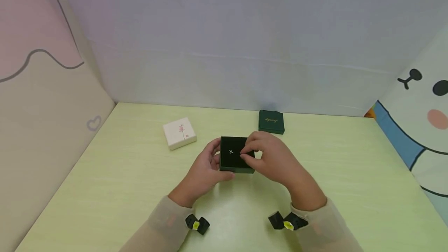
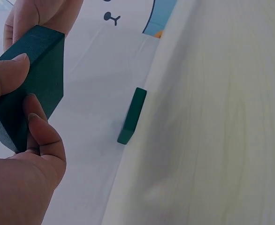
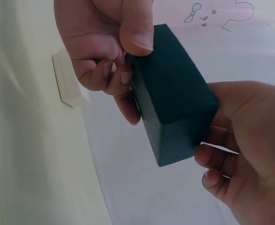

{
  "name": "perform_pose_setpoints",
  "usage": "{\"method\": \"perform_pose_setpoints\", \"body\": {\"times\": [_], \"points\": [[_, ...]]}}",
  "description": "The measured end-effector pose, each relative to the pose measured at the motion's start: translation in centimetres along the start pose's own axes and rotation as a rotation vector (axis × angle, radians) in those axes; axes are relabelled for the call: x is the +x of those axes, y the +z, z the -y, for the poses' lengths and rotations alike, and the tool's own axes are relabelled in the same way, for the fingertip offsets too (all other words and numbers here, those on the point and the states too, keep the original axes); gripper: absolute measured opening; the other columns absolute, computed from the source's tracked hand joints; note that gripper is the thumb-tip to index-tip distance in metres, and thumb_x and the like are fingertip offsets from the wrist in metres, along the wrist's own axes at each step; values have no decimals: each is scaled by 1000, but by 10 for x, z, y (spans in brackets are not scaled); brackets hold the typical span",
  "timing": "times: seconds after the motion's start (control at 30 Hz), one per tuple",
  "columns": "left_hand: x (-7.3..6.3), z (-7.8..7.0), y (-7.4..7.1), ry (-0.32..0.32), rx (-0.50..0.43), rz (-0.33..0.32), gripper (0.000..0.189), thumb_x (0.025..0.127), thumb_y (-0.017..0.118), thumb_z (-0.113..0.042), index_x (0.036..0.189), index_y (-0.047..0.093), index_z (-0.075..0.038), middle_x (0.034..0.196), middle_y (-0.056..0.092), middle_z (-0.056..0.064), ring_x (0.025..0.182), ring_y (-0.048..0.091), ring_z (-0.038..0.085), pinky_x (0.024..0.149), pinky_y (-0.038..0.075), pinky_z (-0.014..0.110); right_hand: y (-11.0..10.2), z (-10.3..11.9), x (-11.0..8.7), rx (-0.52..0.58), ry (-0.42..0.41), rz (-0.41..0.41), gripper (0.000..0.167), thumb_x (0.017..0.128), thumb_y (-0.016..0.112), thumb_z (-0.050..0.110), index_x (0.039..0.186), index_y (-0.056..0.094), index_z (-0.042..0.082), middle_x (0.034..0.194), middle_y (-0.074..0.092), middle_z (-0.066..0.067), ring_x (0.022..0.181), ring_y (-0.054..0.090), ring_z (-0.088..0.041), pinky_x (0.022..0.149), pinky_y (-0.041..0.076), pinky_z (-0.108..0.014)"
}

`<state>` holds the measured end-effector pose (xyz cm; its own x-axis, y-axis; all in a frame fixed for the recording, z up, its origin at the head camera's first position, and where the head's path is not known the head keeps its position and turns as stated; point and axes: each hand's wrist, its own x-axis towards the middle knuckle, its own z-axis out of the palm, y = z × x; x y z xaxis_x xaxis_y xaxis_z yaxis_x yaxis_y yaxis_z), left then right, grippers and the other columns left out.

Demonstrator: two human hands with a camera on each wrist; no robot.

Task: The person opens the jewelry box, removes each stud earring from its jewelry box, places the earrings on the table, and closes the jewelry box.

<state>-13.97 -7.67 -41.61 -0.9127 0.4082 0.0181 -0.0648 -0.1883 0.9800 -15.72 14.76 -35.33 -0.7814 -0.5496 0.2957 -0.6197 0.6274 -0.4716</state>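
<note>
My left hand (image 1: 206,164) holds a dark green lidless box (image 1: 236,170) from the left, with its thumb along the near side and fingers around the far left side. Inside lies a black insert (image 1: 229,160), and a small silver starfish-shaped piece (image 1: 231,152) sits on its left half. From the right, my right hand (image 1: 267,154) reaches over the box. Its thumb and index fingertips come together at the insert's right half; I cannot tell what is between them. Both wrist views show only the box's green outside, in the left wrist view the green box (image 2: 46,61) slants upward.
A dark green lid (image 1: 271,121) with gold lettering lies at the back right of the table (image 1: 140,205). To the back left sits a white box (image 1: 180,132) with a pink flower print. A pale cloth wall (image 1: 245,49) rises behind the table.
</note>
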Motion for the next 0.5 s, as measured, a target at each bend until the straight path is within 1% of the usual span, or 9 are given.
{"method": "perform_pose_setpoints", "body": {"times": [0.13, 0.3, 0.5], "points": [[0, 1, 0, -8, -3, -15, 102, 80, 74, 19, 161, 20, -9, 156, 39, 11, 129, 55, 30, 94, 56, 34, -3, -1, -1, 34, -1, -20, 8, 91, 79, 12, 89, 81, 19, 93, 64, 10, 89, 60, -15, 79, 54, -40], [1, 1, 1, -8, 5, -27, 102, 78, 76, 19, 160, 22, -8, 155, 41, 12, 128, 57, 30, 92, 56, 33, -9, -6, -4, 69, 20, -72, 5, 91, 79, 13, 91, 81, 17, 94, 64, 10, 88, 61, -17, 72, 54, -36], [0, -1, 1, -11, 1, -37, 101, 77, 76, 21, 160, 23, -6, 155, 42, 13, 127, 57, 30, 93, 56, 34, -18, -18, -8, 87, 31, -179, 4, 91, 79, 12, 91, 80, 16, 95, 64, 10, 85, 59, -12, 70, 51, -33]]}}
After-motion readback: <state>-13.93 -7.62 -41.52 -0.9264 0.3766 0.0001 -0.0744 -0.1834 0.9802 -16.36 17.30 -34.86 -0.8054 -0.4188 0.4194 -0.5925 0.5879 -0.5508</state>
